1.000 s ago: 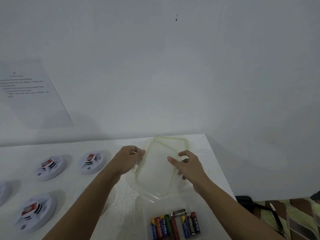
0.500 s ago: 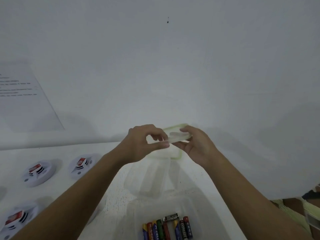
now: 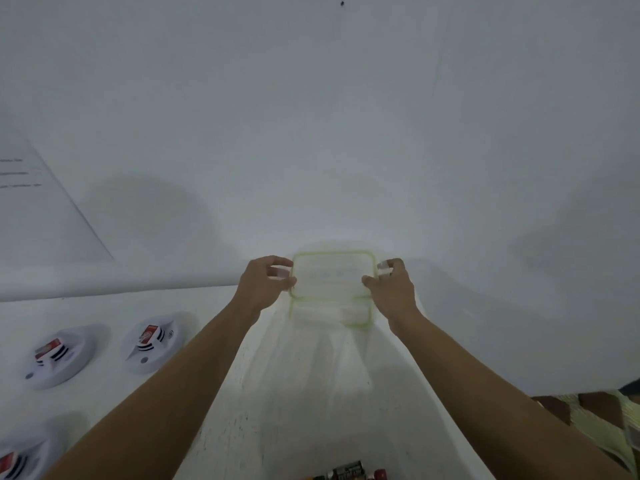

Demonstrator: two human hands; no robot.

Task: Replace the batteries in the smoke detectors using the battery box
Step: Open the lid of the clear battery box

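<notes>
Battery box lid (image 3: 333,276) hangs mid-frame between my hands: left hand (image 3: 265,284) pinches its left edge, right hand (image 3: 393,285) its right, over the tabletop's (image 3: 104,306) far end.

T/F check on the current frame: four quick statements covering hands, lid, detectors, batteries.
1. The left hand and right hand each grip an opposite side of the clear lid. True.
2. The lid's rim is red. False: the rim is green.
3. The smoke detectors lie to the right of both arms. False: they lie on the table to the left of the arms.
4. Batteries show at the bottom edge of the view. True.
</notes>
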